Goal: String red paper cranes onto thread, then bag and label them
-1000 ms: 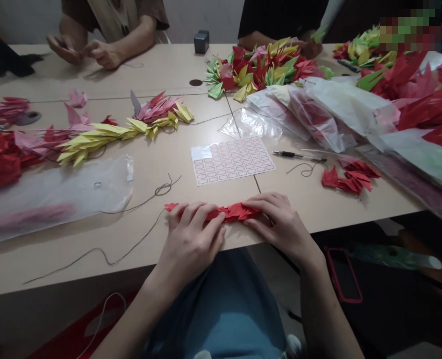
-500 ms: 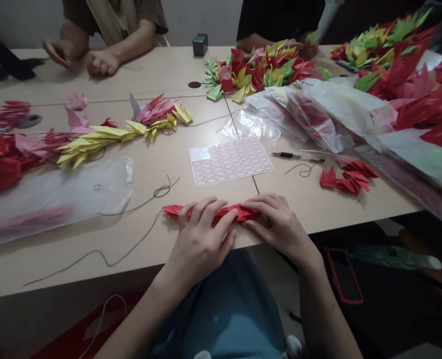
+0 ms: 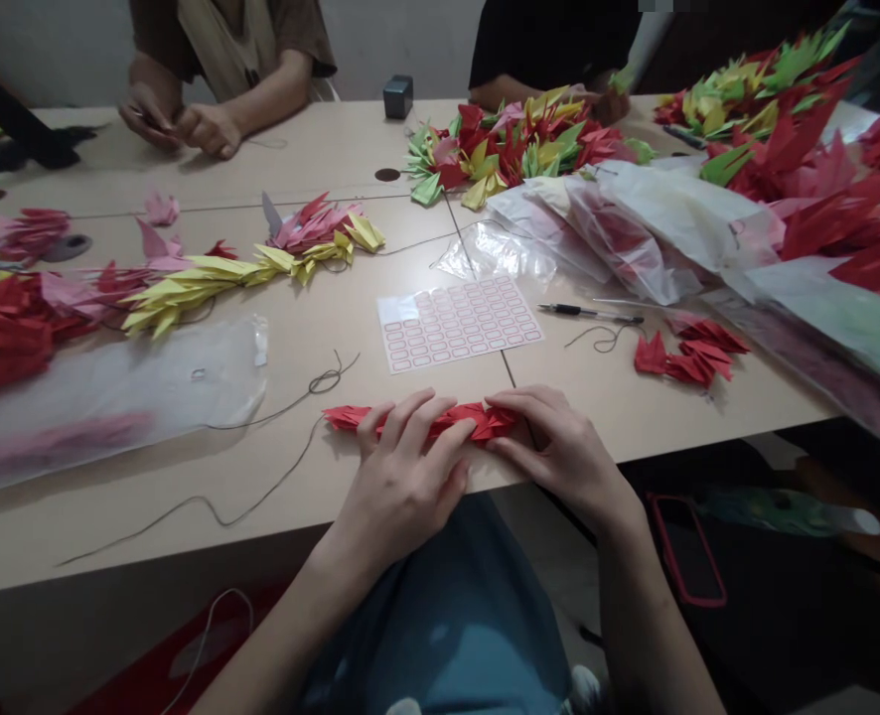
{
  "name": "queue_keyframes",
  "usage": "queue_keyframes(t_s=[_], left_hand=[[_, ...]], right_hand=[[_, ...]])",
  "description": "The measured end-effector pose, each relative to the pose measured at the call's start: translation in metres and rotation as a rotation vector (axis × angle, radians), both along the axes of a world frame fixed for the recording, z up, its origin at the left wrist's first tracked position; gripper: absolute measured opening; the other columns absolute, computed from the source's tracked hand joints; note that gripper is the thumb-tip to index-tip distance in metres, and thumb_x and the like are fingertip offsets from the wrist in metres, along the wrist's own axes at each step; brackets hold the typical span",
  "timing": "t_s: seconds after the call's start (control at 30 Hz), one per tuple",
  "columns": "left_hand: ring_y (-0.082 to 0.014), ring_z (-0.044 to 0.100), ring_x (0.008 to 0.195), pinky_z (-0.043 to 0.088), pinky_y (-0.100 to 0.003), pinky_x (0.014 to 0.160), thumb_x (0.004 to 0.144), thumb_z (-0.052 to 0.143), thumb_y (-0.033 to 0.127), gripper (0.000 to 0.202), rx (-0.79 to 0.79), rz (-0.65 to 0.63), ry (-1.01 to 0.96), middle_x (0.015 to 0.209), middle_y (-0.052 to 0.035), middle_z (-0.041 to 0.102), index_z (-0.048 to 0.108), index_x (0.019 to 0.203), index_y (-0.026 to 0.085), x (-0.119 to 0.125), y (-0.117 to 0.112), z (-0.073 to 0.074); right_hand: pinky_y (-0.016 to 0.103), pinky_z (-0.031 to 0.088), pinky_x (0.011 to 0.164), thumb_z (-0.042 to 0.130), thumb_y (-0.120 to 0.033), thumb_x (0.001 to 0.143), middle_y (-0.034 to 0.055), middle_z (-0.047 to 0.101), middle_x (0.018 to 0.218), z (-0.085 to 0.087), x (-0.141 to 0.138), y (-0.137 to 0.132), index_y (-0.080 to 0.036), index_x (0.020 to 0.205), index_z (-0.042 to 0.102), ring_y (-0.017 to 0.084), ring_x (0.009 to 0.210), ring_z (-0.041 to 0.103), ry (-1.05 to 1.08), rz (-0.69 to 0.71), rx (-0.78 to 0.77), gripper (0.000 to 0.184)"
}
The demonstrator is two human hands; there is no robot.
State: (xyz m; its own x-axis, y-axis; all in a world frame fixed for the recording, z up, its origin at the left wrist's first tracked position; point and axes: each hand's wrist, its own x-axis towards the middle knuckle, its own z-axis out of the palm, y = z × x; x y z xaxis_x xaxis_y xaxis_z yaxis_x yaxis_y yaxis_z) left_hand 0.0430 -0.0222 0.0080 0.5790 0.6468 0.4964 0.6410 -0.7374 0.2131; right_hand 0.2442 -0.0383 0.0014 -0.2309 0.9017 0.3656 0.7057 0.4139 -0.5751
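Note:
A strand of red origami cranes (image 3: 347, 418) lies along the table's near edge, folded paper packed closely in a row. My left hand (image 3: 410, 457) curls over its middle, fingers bent across the paper. At the strand's right end, my right hand (image 3: 559, 437) grips it between thumb and fingers. Both palms face down, and they hide part of the red paper. From the left end a dark thread (image 3: 220, 523) trails over the table toward the lower left. Another thread with a loose knot (image 3: 325, 380) lies just beyond.
Ahead lies a sticker sheet (image 3: 462, 328), with a pen (image 3: 589, 314) and a few red cranes (image 3: 689, 356) to its right. Plastic bags (image 3: 678, 218) and colourful crane piles (image 3: 514, 144) fill the right. Yellow cranes (image 3: 194, 283) lie left. Two people sit opposite.
My right hand has shifted very slightly at the strand's end; my left hand stays put. Across the table, one person's hands have come together.

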Motion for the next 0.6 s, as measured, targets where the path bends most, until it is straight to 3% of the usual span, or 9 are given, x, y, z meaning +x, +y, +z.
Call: queue_keyframes(t_s=[0.23, 0.4, 0.6], left_hand=[[-0.0282, 0.049, 0.12, 0.027, -0.046, 0.098, 0.087, 0.054, 0.024, 0.018, 0.02, -0.038, 0.048, 0.124, -0.0082, 0.059, 0.064, 0.102, 0.022, 0.003, -0.001, -0.005], [-0.0286, 0.045, 0.124, 0.027, -0.047, 0.098, 0.087, 0.054, 0.023, 0.029, 0.048, -0.051, 0.005, 0.129, -0.0104, 0.056, 0.059, 0.116, 0.023, 0.011, -0.001, -0.003], [-0.0292, 0.045, 0.126, 0.025, -0.048, 0.097, 0.089, 0.051, 0.026, 0.028, 0.012, -0.056, 0.046, 0.131, -0.0089, 0.056, 0.058, 0.116, 0.023, 0.018, 0.0, 0.0]], right_hand=[[0.037, 0.048, 0.085, 0.064, -0.02, 0.083, 0.0069, 0.066, 0.103, 0.001, -0.001, 0.0, -0.021, 0.113, 0.055, 0.02, 0.097, 0.06, -0.002, -0.004, -0.012, 0.031], [0.038, 0.048, 0.083, 0.06, -0.021, 0.086, 0.0068, 0.067, 0.101, 0.001, -0.001, 0.0, -0.021, 0.112, 0.055, 0.02, 0.094, 0.06, 0.0, -0.002, -0.012, 0.027], [0.039, 0.049, 0.085, 0.059, -0.021, 0.086, 0.0071, 0.066, 0.104, -0.002, 0.0, 0.002, -0.022, 0.113, 0.055, 0.02, 0.096, 0.06, -0.008, 0.005, 0.007, 0.027]])
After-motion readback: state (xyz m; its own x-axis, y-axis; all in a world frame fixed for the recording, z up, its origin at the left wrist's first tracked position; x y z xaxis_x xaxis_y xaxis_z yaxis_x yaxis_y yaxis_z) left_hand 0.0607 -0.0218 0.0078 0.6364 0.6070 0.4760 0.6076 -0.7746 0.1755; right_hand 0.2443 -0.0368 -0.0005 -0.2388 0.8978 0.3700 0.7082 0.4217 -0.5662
